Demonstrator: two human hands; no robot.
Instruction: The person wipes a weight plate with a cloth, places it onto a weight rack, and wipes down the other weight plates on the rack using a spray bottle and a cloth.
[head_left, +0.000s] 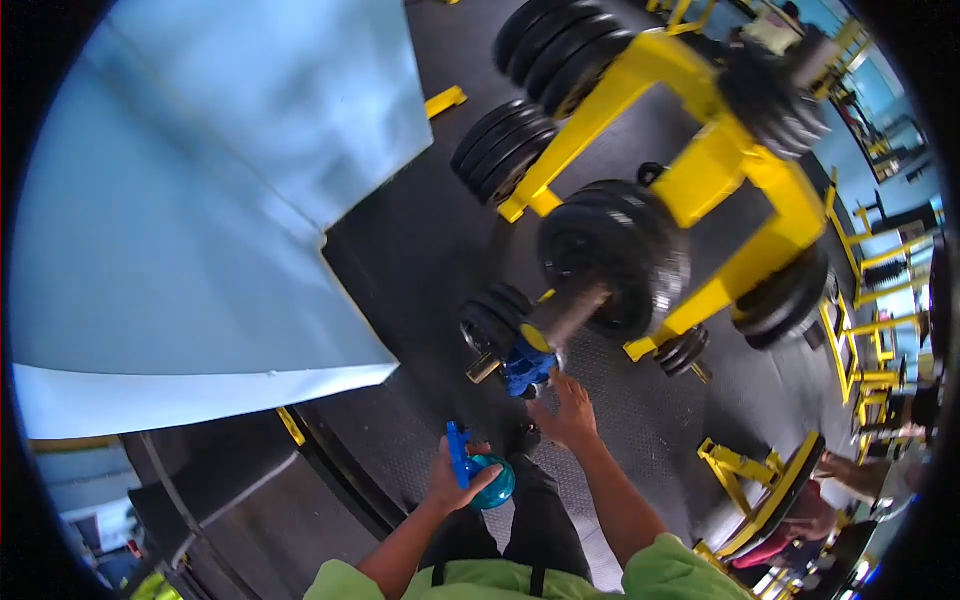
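My left hand (pixel 452 480) is wrapped round a spray bottle with a teal body (pixel 494 486) and a blue trigger head (pixel 458 452), held low in front of my legs. Off to the right, my right hand (pixel 570 412) reaches forward with its fingers apart. Its fingertips are close to a blue cloth (pixel 528 368), which hangs at the yellow-capped end of a bar peg (pixel 568 316). Whether the fingertips touch the cloth I cannot tell. Black weight plates (pixel 610 255) sit on that peg, slightly blurred.
A yellow plate rack (pixel 700 180) loaded with several black plates fills the upper right. Pale blue wall (pixel 230 200) stands at the left. A padded yellow bench (pixel 775 500) is at lower right, with another person (pixel 800 515) beside it. Dark rubber matting (pixel 420 270) covers the floor.
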